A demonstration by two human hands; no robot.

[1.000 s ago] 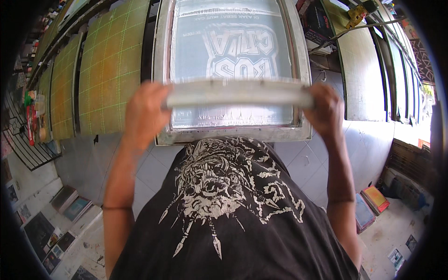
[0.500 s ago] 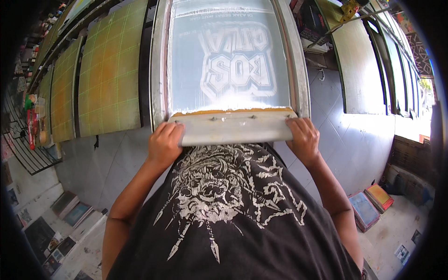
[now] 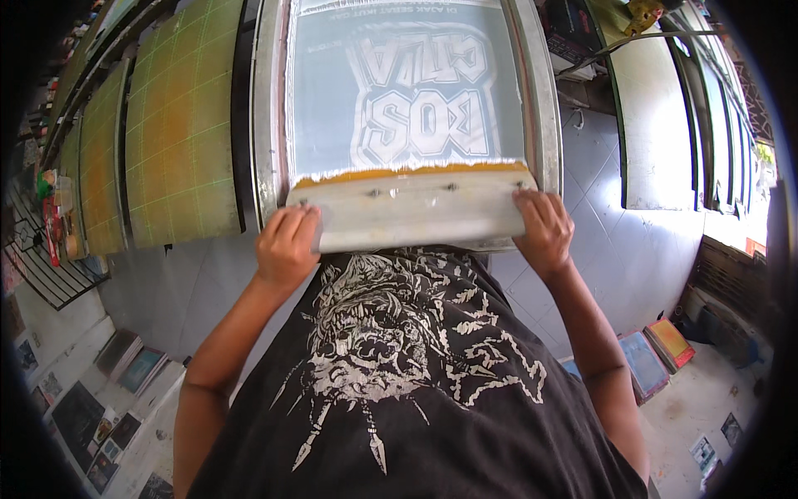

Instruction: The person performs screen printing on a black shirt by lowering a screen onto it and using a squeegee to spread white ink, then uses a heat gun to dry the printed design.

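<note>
Both of my hands are closed on the ends of a wide grey squeegee [image 3: 416, 218] with an amber blade. My left hand [image 3: 288, 243] grips its left end and my right hand [image 3: 544, 231] its right end, thumbs on the near face. The squeegee lies across the near end of a screen printing frame [image 3: 546, 108], right in front of my dark printed shirt. White ink lines the far edge of the blade. Beyond it stretches the pale blue-grey mesh [image 3: 320, 108], bearing large pale lettering that appears upside down. Whether the blade touches the mesh is hard to tell.
Yellow-green boards [image 3: 179, 125] with a grid stand to the left, and pale boards [image 3: 657, 125] to the right. A cable [image 3: 636, 43] crosses at the upper right. Coloured framed screens [image 3: 669, 345] rest low on the right. A black wire rack [image 3: 50, 266] is at far left.
The squeegee's blade edge has shifted away from me and more of its near face shows. Both hands stay gripped on its ends. The white ink along the blade looks narrower.
</note>
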